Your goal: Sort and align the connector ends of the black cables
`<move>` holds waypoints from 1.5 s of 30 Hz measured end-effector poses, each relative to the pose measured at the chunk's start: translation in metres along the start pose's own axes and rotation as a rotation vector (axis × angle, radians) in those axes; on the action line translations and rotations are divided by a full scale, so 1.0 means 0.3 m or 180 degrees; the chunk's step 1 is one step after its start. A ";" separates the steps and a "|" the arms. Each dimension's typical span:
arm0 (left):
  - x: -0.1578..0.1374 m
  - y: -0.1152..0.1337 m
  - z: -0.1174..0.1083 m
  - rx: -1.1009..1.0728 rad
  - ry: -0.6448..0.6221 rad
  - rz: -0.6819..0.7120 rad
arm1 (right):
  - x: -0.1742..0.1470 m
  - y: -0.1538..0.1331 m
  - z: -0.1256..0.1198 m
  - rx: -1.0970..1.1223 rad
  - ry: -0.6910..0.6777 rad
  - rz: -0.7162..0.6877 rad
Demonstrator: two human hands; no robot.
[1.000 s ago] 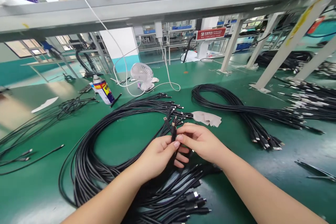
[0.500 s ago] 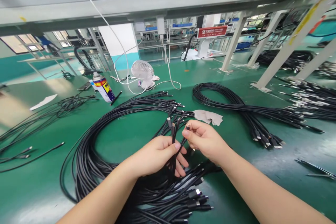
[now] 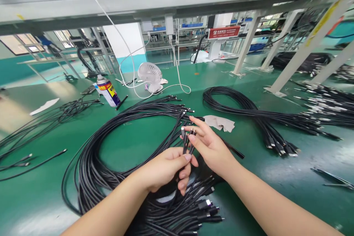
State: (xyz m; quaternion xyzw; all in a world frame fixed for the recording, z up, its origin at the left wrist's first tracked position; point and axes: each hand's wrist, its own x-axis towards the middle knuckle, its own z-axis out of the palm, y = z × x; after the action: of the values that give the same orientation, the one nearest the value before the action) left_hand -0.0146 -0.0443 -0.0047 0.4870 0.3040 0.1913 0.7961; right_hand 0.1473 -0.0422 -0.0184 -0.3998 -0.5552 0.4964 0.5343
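Note:
Several black cables with metal-tipped connectors (image 3: pixel 185 140) stand upright in my left hand (image 3: pixel 173 166), whose thumb and fingers are closed round them just below the plugs. My right hand (image 3: pixel 208 145) is at the connector ends, its thumb pressing on the plugs and its fingers behind them. Under and around both hands lies a large coil of black cables (image 3: pixel 91 155) on the green table (image 3: pixel 129 143). More of its connector ends (image 3: pixel 204 210) fan out below my hands. Part of the held cables is hidden by my left hand.
A second cable bundle (image 3: pixel 243 107) lies at the right, beside a heap of silver-tipped cables (image 3: pixel 326 107). Farther back stand a spray can (image 3: pixel 109 91) and a small white fan (image 3: pixel 151 75). A crumpled cloth (image 3: pixel 219 122) and tweezers (image 3: pixel 332 177) lie on the table. A shelf (image 3: pixel 166 2) spans overhead.
My right hand has gone from pinching one connector beside the bunch to touching the gathered plugs, its index finger now extended. The connectors in my left hand are closer together.

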 end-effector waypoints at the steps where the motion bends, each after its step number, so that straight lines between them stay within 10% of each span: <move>1: -0.001 0.003 0.000 0.0038 -0.0003 -0.0029 | -0.003 -0.005 -0.001 0.0031 -0.0063 -0.0015; 26: 0.053 -0.003 0.060 -0.0708 0.0431 0.0398 | -0.005 -0.045 -0.029 -0.1039 -0.0051 -0.0636; 32: 0.047 -0.004 0.049 -0.0891 0.0577 0.0650 | 0.090 0.014 -0.201 -0.3396 0.0944 0.0196; 39: 0.042 -0.006 0.049 -0.0949 0.0559 0.0670 | 0.127 0.090 -0.249 -0.4107 0.0719 0.0822; 45: 0.047 -0.002 0.033 -0.0986 0.0774 0.0640 | 0.092 -0.075 -0.167 -0.4039 0.0709 0.0592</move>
State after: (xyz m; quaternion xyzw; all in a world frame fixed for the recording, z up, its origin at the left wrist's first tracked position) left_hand 0.0024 -0.0426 -0.0060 0.3601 0.3147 0.3714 0.7958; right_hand 0.1958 -0.0134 0.0058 -0.7332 -0.6449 0.0718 0.2035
